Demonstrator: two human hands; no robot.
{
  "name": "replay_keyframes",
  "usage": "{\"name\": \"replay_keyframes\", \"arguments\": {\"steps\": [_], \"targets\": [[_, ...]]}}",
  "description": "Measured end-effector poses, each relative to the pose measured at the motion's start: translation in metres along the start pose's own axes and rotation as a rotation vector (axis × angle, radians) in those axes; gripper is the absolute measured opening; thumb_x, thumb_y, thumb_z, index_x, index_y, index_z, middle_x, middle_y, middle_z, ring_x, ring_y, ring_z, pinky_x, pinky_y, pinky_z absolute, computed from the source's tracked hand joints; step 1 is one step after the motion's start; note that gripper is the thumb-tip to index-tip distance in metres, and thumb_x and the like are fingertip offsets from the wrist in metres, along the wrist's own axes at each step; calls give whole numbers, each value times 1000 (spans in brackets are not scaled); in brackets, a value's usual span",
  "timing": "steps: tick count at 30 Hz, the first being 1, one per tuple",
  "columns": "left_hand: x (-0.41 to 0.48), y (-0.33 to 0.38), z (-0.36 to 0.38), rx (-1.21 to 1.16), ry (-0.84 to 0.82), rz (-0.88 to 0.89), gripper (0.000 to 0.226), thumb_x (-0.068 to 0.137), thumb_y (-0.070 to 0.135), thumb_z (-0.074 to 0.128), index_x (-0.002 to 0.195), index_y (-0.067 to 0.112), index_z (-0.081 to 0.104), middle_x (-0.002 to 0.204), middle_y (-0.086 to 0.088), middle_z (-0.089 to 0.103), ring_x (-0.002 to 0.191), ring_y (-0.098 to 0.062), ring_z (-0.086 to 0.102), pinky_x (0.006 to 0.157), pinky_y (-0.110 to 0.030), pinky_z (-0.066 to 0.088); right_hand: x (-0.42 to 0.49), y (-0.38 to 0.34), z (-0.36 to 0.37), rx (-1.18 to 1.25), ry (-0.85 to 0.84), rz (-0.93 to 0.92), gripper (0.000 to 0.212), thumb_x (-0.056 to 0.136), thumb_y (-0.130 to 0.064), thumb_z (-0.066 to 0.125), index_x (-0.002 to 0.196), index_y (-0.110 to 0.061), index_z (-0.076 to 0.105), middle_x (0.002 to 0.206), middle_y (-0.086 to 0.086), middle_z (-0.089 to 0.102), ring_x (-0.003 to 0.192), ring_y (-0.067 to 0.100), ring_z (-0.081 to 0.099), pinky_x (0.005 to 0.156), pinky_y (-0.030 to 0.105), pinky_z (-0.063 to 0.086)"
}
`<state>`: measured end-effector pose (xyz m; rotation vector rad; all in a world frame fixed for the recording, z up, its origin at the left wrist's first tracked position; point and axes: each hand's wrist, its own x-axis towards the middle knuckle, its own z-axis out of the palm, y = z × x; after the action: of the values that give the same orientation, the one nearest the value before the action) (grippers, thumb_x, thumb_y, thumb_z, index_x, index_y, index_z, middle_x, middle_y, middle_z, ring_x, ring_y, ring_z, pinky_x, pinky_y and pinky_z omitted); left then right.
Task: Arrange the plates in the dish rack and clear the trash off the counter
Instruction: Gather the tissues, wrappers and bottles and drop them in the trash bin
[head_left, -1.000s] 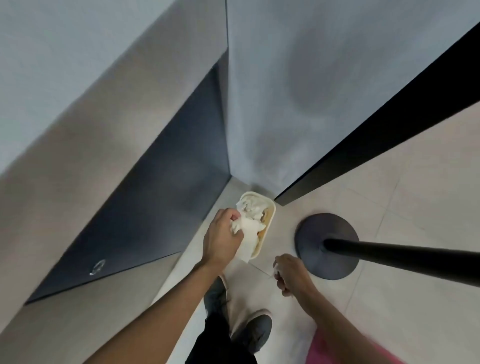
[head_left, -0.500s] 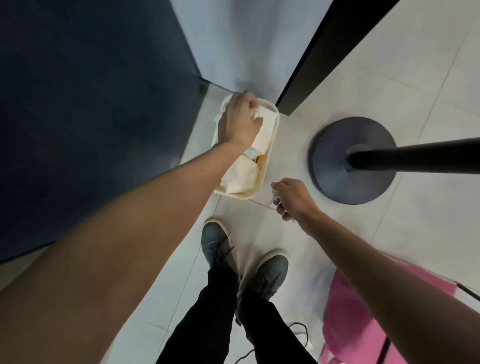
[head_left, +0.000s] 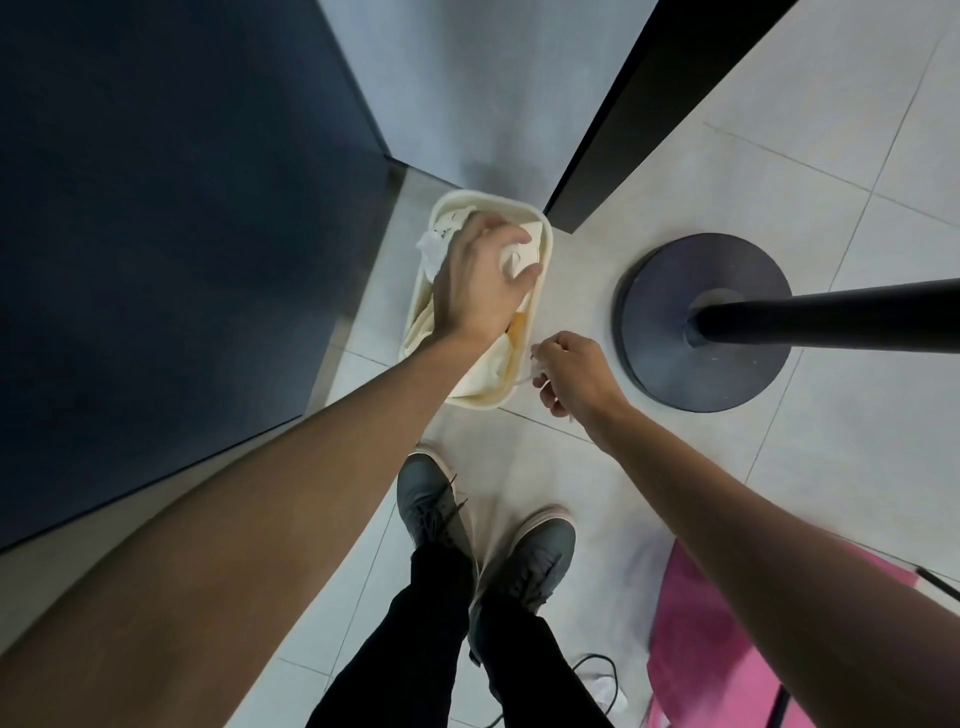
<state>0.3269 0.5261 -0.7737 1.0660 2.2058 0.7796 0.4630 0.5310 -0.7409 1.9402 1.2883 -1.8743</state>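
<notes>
The left hand (head_left: 478, 283) is hovering over the cream bin (head_left: 483, 196), its fingers curling round crumpled white paper (head_left: 508, 257), with more paper lying in the bin beneath them. The right hand (head_left: 576, 371) is pinching a small white scrap (head_left: 536, 365) in bent fingers, just beside the bin's near corner.

The trash bin (head_left: 488, 196) stands on the floor (head_left: 857, 156) in a corner, with the cabinet front (head_left: 182, 234) to its left and the wall (head_left: 467, 78) behind. Crumpled paper (head_left: 431, 245) lies in it. The left hand (head_left: 478, 291) is over the bin, gripping some of that paper. The right hand (head_left: 576, 371), pinching a scrap (head_left: 535, 366), is just right of the bin's near end. A stand base (head_left: 670, 332) sits further right, and the shoes (head_left: 423, 499) are nearer.
</notes>
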Motion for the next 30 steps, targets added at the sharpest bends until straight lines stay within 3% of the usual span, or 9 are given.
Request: {"name": "replay_keyframes", "arguments": {"steps": [5,11,15,17,20,22,24,26,30], "targets": [[-12,0,16,-17,-81,89,28,84,11,71,109,22,75,121,8,63,106,-13,61,83,-35,55,1,1,-1,19,-9,-16,13,95,-12,45,91,-6,56,74,11,57,51,20,43,35,14,29],[-1,-30,37,-13,-149,-130,35,83,5,74,116,17,72,113,0,71,97,-18,68,85,-40,58,9,9,-2,28,-16,-28,18,94,-12,47,96,0,59,73,10,58,52,20,46,39,19,35],[4,-32,36,7,-152,-124,29,84,12,76,113,17,72,111,1,70,92,-17,69,83,-39,58,14,11,-3,2,-10,-46,20,94,-14,47,99,0,60,75,8,60,53,19,49,42,21,37],[2,-30,30,-36,-136,-117,26,85,14,75,111,16,71,111,2,69,88,-14,68,79,-35,58,17,8,-2,-16,-5,-73,18,94,-16,47,98,-3,59,77,8,62,55,19,52,46,23,39],[-8,-30,13,-137,-53,-145,17,90,12,70,106,14,71,107,4,71,82,-7,65,72,-14,52,21,-8,5,-37,9,-148,16,95,-18,48,104,-8,57,88,10,65,66,20,59,47,19,41],[-17,-35,-1,-207,25,-176,12,93,9,64,103,12,71,104,5,71,79,-2,62,69,-9,48,26,-24,11,-27,-6,-185,23,96,-23,51,115,-10,55,101,12,67,76,22,64,55,25,49],[-27,-39,-17,-271,81,-230,13,96,8,60,101,12,71,102,4,71,82,-4,62,73,-14,52,28,-40,17,19,-83,-156,46,97,-37,52,136,-13,47,126,12,60,101,27,65,79,38,57],[-39,-42,-34,-314,122,-289,14,98,11,57,103,11,70,99,5,70,86,-4,63,78,-27,57,25,-49,18,106,-156,-76,63,97,-52,46,149,-19,33,149,7,44,129,31,51,103,49,47],[-66,-29,-65,-345,128,-382,14,97,7,56,105,10,68,99,2,70,89,-13,64,76,-21,55,-2,-52,6,228,-207,82,53,105,-48,30,148,-18,36,146,10,42,135,35,42,110,51,39]]}}
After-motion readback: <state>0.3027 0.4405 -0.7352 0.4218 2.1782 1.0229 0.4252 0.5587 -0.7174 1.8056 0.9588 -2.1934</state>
